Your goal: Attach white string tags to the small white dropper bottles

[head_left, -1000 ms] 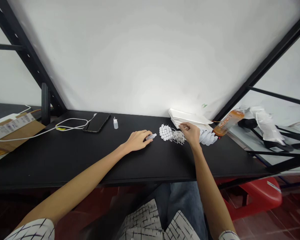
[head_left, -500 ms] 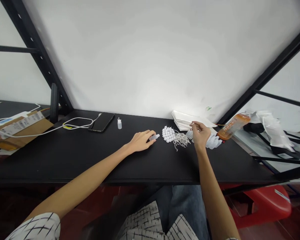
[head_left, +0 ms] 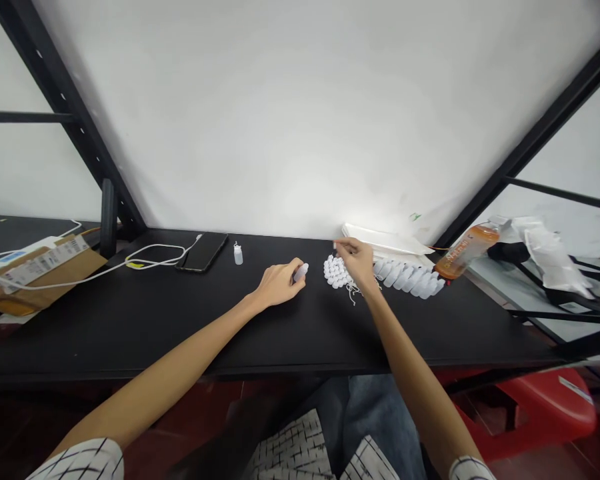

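Observation:
My left hand [head_left: 279,283] rests on the black tabletop with its fingers closed around a small translucent plastic bottle [head_left: 301,272], whose neck points right. Thumb and fingers pinched, my right hand [head_left: 359,261] hovers over the right side of a cluster of small white caps [head_left: 334,273]. Whatever sits between those fingertips is too small to make out. Partly hidden under this hand are short white strings [head_left: 352,293]. A row of several translucent bottles [head_left: 410,279] lies to the right of it. One capped small bottle [head_left: 238,254] stands upright to the left of my left hand.
White papers [head_left: 387,241] lie against the wall, near an orange drink bottle [head_left: 467,252]. At left are a black phone [head_left: 203,253], a white cable [head_left: 150,253] and a cardboard box [head_left: 45,270]. Black shelf posts [head_left: 80,127] frame both sides. A red stool [head_left: 545,407] stands below right.
My right hand has moved left, from over the row of bottles to the caps, uncovering the row. My left hand stays nearly in place, and the bottle in it has turned slightly.

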`<state>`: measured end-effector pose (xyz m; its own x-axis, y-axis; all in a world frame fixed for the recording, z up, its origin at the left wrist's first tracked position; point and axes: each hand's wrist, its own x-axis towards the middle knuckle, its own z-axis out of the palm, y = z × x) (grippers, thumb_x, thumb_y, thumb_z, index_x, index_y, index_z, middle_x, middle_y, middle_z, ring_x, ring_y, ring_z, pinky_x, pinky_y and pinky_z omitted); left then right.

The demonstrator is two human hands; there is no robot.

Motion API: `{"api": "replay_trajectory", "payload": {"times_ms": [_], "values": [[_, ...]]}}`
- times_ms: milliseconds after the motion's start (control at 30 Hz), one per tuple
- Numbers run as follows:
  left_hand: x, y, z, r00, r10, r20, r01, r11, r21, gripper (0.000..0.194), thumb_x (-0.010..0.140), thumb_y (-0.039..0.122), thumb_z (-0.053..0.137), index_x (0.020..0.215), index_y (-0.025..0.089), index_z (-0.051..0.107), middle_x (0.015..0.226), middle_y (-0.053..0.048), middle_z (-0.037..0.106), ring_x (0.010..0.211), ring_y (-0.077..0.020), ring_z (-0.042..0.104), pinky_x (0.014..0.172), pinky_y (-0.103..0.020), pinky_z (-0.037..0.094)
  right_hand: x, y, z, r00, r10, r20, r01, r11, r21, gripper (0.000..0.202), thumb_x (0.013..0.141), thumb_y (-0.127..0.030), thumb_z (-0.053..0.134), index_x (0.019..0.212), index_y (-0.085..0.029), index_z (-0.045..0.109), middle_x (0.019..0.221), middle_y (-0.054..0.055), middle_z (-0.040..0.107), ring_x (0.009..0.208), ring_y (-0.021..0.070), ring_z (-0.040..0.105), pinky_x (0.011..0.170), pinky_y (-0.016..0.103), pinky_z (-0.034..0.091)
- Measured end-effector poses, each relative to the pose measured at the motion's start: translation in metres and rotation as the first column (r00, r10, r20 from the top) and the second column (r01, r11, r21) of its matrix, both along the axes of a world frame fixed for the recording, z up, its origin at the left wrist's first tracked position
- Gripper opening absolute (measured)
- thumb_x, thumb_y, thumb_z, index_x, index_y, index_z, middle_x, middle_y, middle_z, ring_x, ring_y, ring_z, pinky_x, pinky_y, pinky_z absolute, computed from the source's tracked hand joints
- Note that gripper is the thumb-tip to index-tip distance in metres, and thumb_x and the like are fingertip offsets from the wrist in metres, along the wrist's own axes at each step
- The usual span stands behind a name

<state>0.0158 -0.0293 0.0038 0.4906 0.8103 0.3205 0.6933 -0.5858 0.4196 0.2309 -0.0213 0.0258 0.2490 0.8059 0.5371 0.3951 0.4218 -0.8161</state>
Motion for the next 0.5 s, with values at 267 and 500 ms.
{"api": "replay_trajectory", "payload": {"times_ms": [267, 500], "values": [[0.0, 0.005, -0.006, 0.999, 0.003, -0.049, -0.003, 1.0, -0.003, 0.018, 0.084, 0.028, 0.046, 0.098, 0.023, 0.057, 0.082, 0.0, 0.067, 0.073, -0.0193, 0.063, 0.06, -0.027, 0.035, -0.037, -0.01, -0.027, 0.952, 0.177, 0.248, -0.176, 0.984, -0.026, 0.018, 0.082, -0.027, 0.057, 0.083, -0.019, 0.072, 0.082, 0.004, 0.069, 0.065, 0.0141, 0.059, 0.061, 0.027, 0.047], [-0.001, 0.008, -0.005, 0.995, -0.034, -0.095, 0.032, 0.999, -0.025, 0.017, 0.083, 0.028, 0.046, 0.094, 0.022, 0.058, 0.08, -0.002, 0.067, 0.071, -0.0198, 0.061, 0.063, -0.029, 0.038, -0.035, -0.013, -0.033, 0.929, 0.189, 0.318, -0.172, 0.982, -0.081, 0.019, 0.083, -0.024, 0.055, 0.086, -0.02, 0.073, 0.08, 0.004, 0.067, 0.068, 0.0154, 0.058, 0.061, 0.027, 0.046]]}}
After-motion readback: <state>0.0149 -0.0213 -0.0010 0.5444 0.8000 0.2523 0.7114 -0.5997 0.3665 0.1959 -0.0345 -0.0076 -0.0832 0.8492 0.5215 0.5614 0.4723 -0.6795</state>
